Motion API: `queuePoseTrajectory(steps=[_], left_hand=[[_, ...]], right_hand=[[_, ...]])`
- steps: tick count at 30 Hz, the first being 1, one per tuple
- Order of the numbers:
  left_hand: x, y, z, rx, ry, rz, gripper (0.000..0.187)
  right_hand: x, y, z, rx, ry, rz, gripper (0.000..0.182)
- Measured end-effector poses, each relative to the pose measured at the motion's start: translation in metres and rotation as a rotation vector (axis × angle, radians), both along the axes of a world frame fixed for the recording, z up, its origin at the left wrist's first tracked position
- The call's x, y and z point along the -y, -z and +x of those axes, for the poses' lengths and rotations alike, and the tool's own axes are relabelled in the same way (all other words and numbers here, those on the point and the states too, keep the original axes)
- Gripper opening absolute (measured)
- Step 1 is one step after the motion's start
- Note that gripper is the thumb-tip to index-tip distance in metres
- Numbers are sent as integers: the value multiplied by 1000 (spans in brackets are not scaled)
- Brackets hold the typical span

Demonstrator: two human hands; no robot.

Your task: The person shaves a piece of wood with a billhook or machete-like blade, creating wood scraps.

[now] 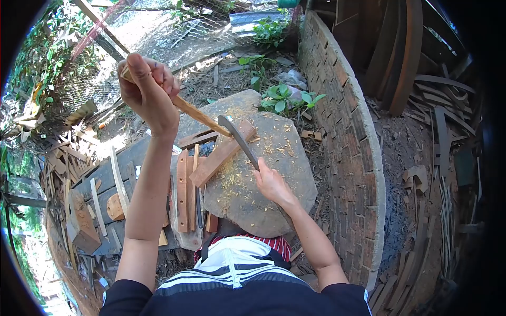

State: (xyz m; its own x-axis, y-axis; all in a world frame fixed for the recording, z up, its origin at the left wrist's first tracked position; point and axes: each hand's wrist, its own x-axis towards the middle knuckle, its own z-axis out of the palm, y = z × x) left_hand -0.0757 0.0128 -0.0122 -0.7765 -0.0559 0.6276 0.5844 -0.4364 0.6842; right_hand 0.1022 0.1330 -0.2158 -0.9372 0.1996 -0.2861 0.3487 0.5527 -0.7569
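My left hand (pixel 150 92), raised at the upper left, is closed round the top of a wooden stick (pixel 201 114). The stick slants down to the right, its lower end over a reddish wood block (pixel 221 154). In my right hand (pixel 274 184) is a curved knife (pixel 240 139), its dark blade lying across the stick's lower end and the block. Beneath them a broad flat stone slab (pixel 263 203) is strewn with pale wood shavings (pixel 232 190).
A curved brick wall (pixel 350 126) rises close on the right. Left of the slab lie a wooden bar with holes (pixel 183 192) and several strips on a dark board (pixel 139 163). Wire mesh (pixel 195 31) stands beyond, and scrap wood (pixel 68 152) is heaped at the left.
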Motion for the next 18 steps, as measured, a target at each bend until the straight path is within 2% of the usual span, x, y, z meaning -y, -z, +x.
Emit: queuePoseTrajectory(steps=[6, 8, 12, 13, 14, 15, 16, 18], left_hand=[[3, 1, -8, 0, -99, -17, 39], [3, 2, -10, 16, -82, -21, 39], [-1, 5, 3, -17, -16, -7, 46], [-4, 5, 5, -9, 2, 28, 48], [-7, 4, 8, -9, 1, 26, 48], [-11, 3, 12, 11, -79, 9, 48], [-12, 2, 14, 32, -160, -8, 48], [-6, 6, 12, 31, -125, 19, 48]], right_hand=[[-1, 0, -2, -18, 8, -65, 23], [-2, -21, -10, -10, 6, -113, 24], [12, -122, -26, -276, -25, -196, 23], [15, -140, -28, -274, -25, -199, 23], [19, -156, -30, -402, -31, -183, 23], [22, -163, -32, -530, -39, -166, 22], [24, -160, -35, -531, -44, -166, 22], [30, -145, -38, -405, -60, -86, 22]])
